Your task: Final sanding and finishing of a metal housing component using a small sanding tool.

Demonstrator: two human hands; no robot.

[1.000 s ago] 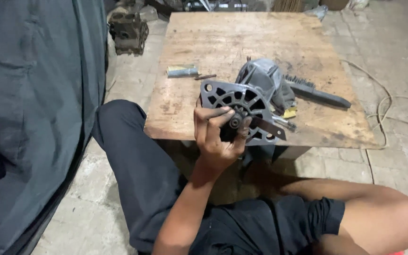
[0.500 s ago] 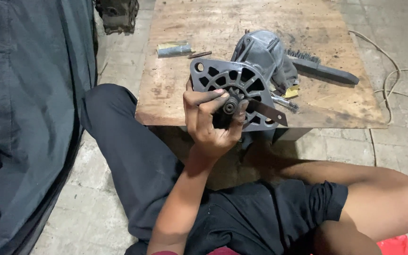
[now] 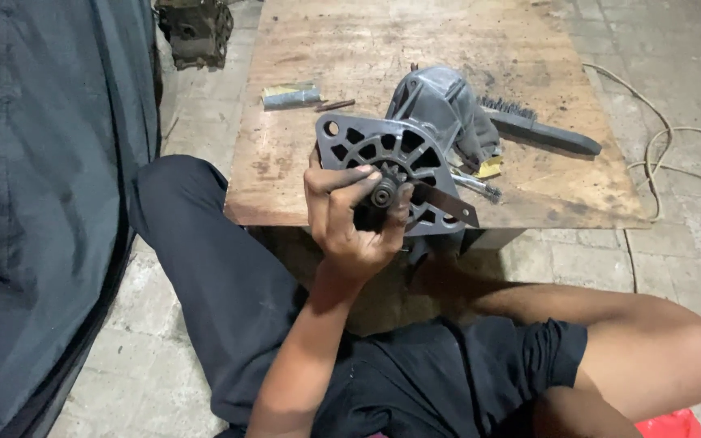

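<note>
My left hand [image 3: 350, 212] pinches the motor shaft [image 3: 383, 193] at the table edge [image 3: 285, 212], steadying the grey electric motor [image 3: 415, 154]. Flat wrench [image 3: 446, 204] just right of it; wire brush [image 3: 537, 128] beyond. Right hand hidden, state unclear.

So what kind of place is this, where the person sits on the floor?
Probably a small repair workshop. A grey motor housing sits on a low, worn wooden board, the left hand grips its shaft end, and a wire brush lies beside it on the board.
</note>
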